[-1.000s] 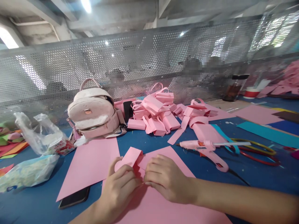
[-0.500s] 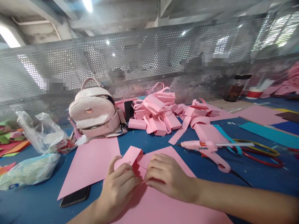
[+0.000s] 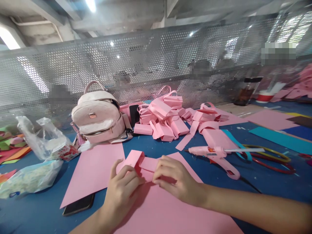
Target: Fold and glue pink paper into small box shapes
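Note:
Low over a large pink paper sheet [image 3: 180,214], both hands work on a folded pink paper piece [image 3: 133,157]. My left hand [image 3: 124,190] is curled around its near left side, index finger crooked up, fingertips partly hidden. My right hand [image 3: 176,182] has bent fingers closed on the right part of the same piece, thumb underneath. The fold stands up from the sheet, its inner side in shadow. A small gap separates the two hands' fingertips.
A pink glue gun [image 3: 216,154] lies at right, its cord trailing near my right forearm. Behind are a pile of folded pink paper pieces [image 3: 165,113] and a backpack [image 3: 97,113]. Another pink sheet [image 3: 95,169] partly covers a phone [image 3: 79,205]. Plastic bags [image 3: 31,178] lie at left.
My hands have moved slightly apart, the right one a little to the right. More of the folded paper shows between them.

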`<state>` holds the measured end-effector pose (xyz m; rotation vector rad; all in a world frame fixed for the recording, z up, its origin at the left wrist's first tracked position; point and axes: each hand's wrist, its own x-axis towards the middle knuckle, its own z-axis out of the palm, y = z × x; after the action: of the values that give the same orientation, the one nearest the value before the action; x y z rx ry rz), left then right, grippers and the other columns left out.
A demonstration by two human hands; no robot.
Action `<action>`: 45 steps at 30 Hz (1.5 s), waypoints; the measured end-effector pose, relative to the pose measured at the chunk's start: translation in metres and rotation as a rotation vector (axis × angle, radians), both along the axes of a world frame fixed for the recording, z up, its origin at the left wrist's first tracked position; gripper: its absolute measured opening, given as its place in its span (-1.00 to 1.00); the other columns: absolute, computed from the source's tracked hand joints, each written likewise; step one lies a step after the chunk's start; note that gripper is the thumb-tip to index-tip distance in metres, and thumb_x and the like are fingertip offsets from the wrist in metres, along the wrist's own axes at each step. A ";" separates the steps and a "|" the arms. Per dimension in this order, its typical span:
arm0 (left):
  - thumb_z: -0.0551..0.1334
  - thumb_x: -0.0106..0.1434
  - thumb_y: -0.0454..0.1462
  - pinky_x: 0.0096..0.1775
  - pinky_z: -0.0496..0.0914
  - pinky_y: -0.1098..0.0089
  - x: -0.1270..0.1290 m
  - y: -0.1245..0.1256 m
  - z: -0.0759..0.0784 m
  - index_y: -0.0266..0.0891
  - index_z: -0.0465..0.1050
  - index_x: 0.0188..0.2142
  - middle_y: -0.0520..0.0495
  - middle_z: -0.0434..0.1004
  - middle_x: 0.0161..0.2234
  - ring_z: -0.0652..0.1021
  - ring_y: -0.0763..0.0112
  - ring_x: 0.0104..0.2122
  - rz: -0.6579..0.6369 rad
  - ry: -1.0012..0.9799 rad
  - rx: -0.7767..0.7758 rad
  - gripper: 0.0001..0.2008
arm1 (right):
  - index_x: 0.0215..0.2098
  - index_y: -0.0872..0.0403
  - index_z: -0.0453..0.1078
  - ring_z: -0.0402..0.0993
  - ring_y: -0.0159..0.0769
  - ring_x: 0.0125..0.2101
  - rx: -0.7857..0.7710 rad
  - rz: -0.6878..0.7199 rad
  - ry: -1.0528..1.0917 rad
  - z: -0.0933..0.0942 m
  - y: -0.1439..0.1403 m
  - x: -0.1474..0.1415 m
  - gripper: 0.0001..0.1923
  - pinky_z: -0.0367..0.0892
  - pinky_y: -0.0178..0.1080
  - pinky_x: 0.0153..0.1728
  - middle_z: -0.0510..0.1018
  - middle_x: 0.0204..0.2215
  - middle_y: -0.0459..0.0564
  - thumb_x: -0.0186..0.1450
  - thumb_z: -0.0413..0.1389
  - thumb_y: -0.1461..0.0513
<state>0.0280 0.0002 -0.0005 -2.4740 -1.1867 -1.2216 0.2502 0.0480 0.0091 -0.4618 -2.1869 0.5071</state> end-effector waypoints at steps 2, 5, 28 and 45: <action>0.14 0.46 -0.32 0.22 -0.02 0.11 -0.001 0.002 0.002 -0.10 0.53 -0.31 0.13 0.60 -0.42 0.50 0.38 -0.32 0.056 0.001 0.005 -0.77 | -0.33 0.09 0.46 0.26 -0.29 -0.38 0.086 0.008 -0.031 -0.001 0.000 0.002 -0.74 0.19 -0.21 -0.31 0.47 -0.45 -0.06 0.49 0.03 0.19; 0.14 0.44 -0.35 0.21 -0.03 0.10 -0.001 0.003 0.004 -0.08 0.52 -0.29 0.14 0.61 -0.41 0.51 0.35 -0.29 0.099 0.003 -0.006 -0.78 | -0.29 0.08 0.49 0.24 -0.29 -0.37 0.282 0.013 -0.181 -0.003 0.002 0.005 -0.76 0.17 -0.21 -0.31 0.48 -0.41 -0.06 0.48 0.02 0.26; 0.20 0.36 -0.40 0.19 0.03 0.14 -0.010 0.006 0.009 -0.07 0.54 -0.30 0.14 0.62 -0.41 0.53 0.38 -0.31 0.125 -0.123 -0.036 -0.80 | -0.19 0.08 0.57 0.35 -0.28 -0.34 0.244 0.042 -0.393 -0.008 0.013 0.008 -0.70 0.21 -0.22 -0.35 0.51 -0.34 0.00 0.48 -0.03 0.26; 0.17 0.36 -0.42 0.19 0.01 0.17 -0.014 0.010 0.011 -0.06 0.53 -0.30 0.15 0.62 -0.38 0.54 0.40 -0.33 0.064 -0.169 -0.103 -0.77 | -0.34 0.08 0.51 0.24 -0.29 -0.41 0.210 0.169 -0.340 -0.002 0.013 0.004 -0.79 0.13 -0.17 -0.39 0.59 -0.39 -0.04 0.40 0.07 0.34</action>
<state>0.0145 0.0097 0.0101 -2.4222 -1.3927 -1.4100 0.2544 0.0613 0.0068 -0.2639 -2.5892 0.2974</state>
